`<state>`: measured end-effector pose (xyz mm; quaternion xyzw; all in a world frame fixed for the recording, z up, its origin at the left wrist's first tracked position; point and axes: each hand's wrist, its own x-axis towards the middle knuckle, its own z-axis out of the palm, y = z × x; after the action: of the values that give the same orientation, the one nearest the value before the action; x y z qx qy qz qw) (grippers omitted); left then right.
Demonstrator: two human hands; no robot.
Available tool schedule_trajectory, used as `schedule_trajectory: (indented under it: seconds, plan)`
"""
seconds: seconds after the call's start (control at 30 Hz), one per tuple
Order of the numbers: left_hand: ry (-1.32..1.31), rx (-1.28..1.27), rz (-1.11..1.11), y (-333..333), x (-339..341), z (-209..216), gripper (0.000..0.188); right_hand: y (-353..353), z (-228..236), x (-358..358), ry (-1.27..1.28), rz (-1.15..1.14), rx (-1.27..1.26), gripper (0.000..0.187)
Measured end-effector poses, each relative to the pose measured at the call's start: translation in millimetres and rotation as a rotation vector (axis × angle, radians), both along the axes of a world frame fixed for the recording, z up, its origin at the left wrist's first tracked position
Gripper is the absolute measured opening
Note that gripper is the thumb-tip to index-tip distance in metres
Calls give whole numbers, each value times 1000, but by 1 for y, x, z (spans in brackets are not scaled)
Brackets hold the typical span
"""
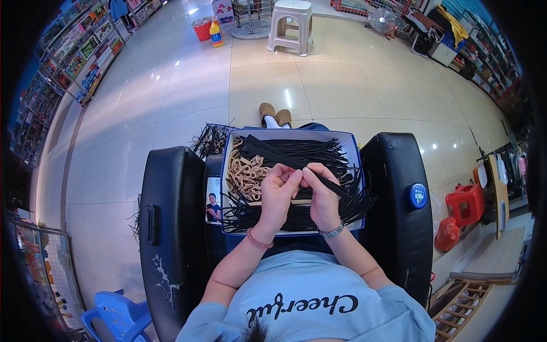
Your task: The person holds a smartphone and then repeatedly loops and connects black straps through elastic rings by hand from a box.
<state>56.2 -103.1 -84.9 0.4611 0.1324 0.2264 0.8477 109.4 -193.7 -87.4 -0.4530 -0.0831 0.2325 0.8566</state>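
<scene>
A long flat black strip [266, 153] slants across the box, and both hands pinch it near its middle. My left hand [277, 192] is closed, thumb and forefinger pressed together at the strip. Close beside it, my right hand [322, 199] grips the same strip, whose other end sticks out past the fingers to the right. Just what lies between the fingertips is too small to make out. Under the hands, a shallow white box with a blue rim [361, 196] rests on my lap. Beige loops [245, 178] fill its left part; bundles of thin black strips [319, 149] fill much of the rest.
Black padded armrests [171, 228] flank me. A phone [213, 199] lies left of the box, near more loose black strips [209, 140]. A round blue device [417, 196] sits on the right armrest. Farther off stand a grey stool [291, 25], red stool [465, 204] and blue chair [117, 312].
</scene>
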Motion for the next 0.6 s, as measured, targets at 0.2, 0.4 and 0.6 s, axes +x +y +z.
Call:
schedule_trajectory:
  seconds: [0.2, 0.4, 0.6]
  plan:
    - [84, -65, -87, 7, -4, -3, 8, -3, 4, 4, -265, -39, -172, 11]
    - [267, 935, 4, 21, -24, 28, 20, -18, -8, 22, -645, -175, -431, 12]
    - [0, 1522, 209, 14, -24, 38, 23, -29, 21, -6, -249, 103, -366, 14]
